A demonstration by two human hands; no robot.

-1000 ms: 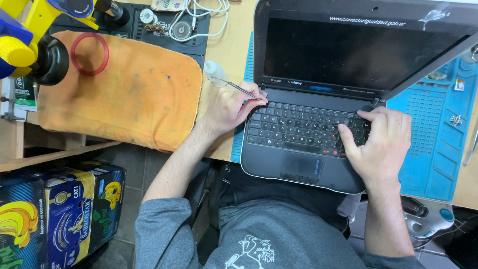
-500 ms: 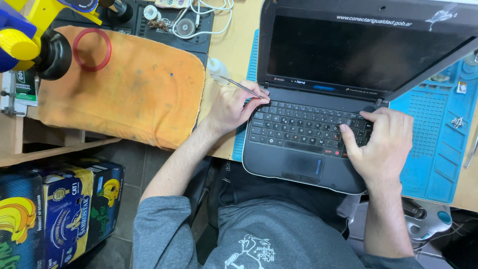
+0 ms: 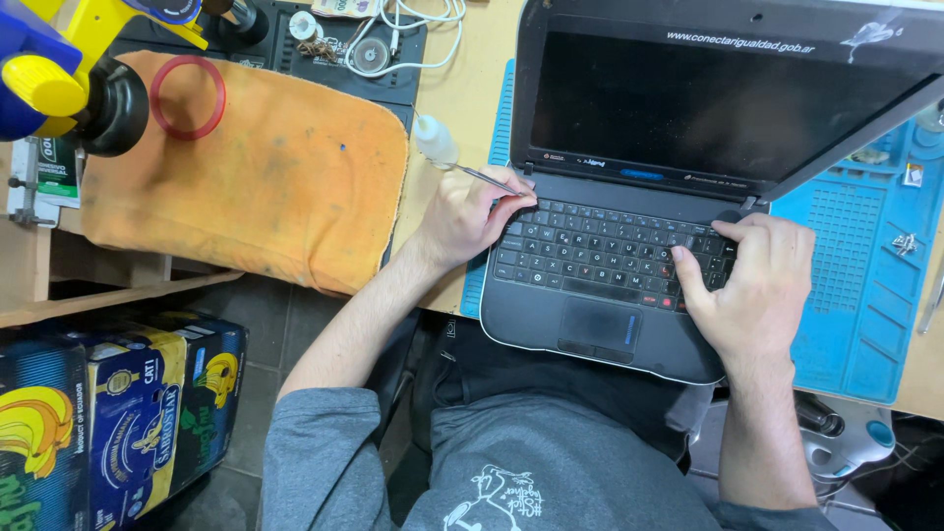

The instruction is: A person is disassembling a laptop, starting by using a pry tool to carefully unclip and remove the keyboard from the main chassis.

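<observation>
Your left hand [image 3: 470, 214] pinches a thin metal pick with a white handle [image 3: 462, 162] at the open black laptop's [image 3: 629, 265] keyboard edge, frame centre; your right hand [image 3: 752, 285], fingers curled and empty, presses the keys to steady it.

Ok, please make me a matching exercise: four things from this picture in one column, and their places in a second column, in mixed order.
Things:
1. red ring
2. white-handled tool
3. blue mat
4. printed boxes

Places:
a. under the laptop
b. on the floor, below the bench
c. on the orange cloth
d. in the left hand

Pairs: 1-c, 2-d, 3-a, 4-b
</observation>
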